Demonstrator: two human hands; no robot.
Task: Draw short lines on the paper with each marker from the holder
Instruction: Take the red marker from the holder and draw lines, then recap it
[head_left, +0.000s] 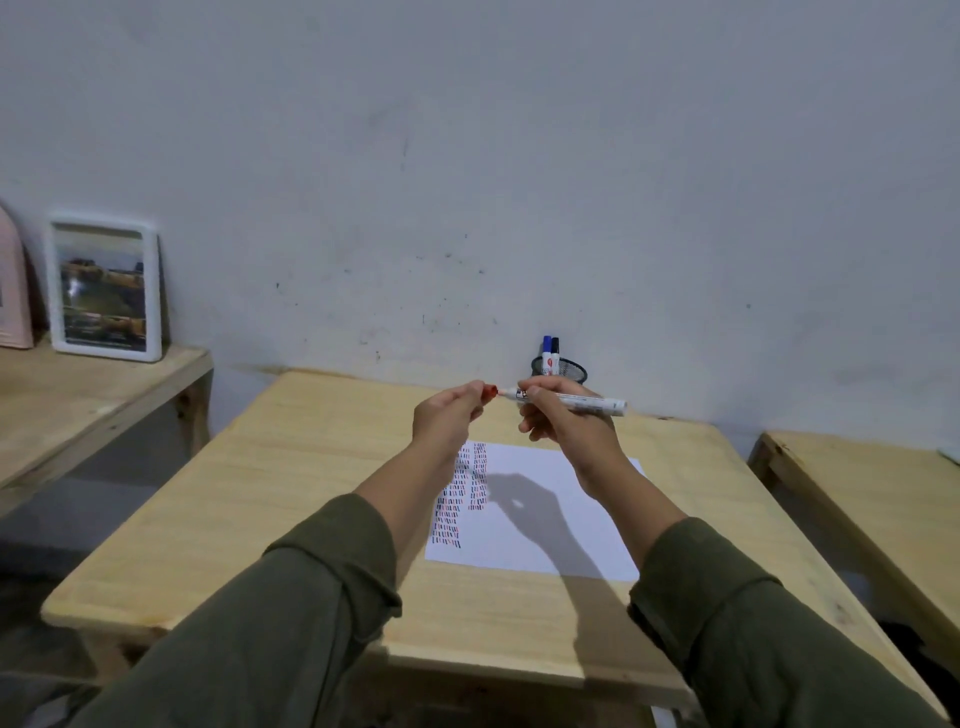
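Note:
My right hand (558, 421) grips a white marker (587, 402) held level above the table, its tip pointing left. My left hand (449, 415) pinches the marker's red cap (489, 391), a small gap away from the tip. Below both hands lies the white paper (550, 519), with columns of short red, blue and black lines along its left side. A black mesh holder (563, 370) stands at the table's far edge by the wall, with a blue-capped and a black-capped marker (550, 353) upright in it.
The wooden table (260, 493) carries the paper. A lower wooden bench (78, 395) at left holds a white-framed picture (104, 286) leaning on the wall. Another wooden bench (872, 499) stands at right. The grey wall rises right behind the holder.

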